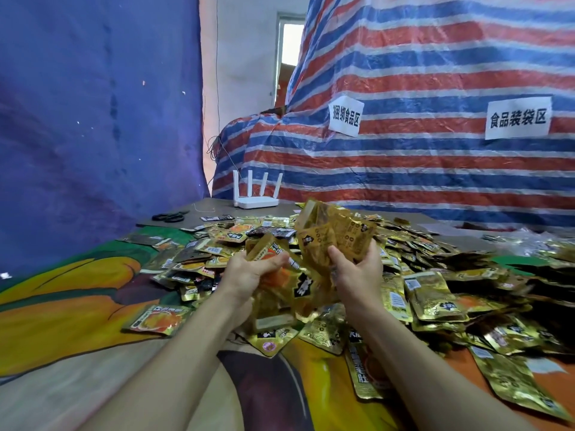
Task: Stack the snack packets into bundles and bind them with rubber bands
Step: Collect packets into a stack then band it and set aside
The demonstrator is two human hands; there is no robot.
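Note:
A big heap of gold foil snack packets (pixel 429 284) covers the middle and right of the table. My left hand (pixel 249 275) grips a few packets (pixel 267 247) above the heap, thumb over their top. My right hand (pixel 357 269) holds a fanned bunch of gold packets (pixel 336 231) upright, raised over the pile. More packets hang blurred between the two hands. One packet (pixel 155 320) lies apart on the left. No rubber bands can be made out.
A colourful printed cloth (pixel 62 306) covers the table. A white router (pixel 256 194) with antennas stands at the back. Black scissors (pixel 169 216) lie at the back left. A striped tarpaulin (pixel 435 88) with paper signs rises behind; a blue sheet hangs at left.

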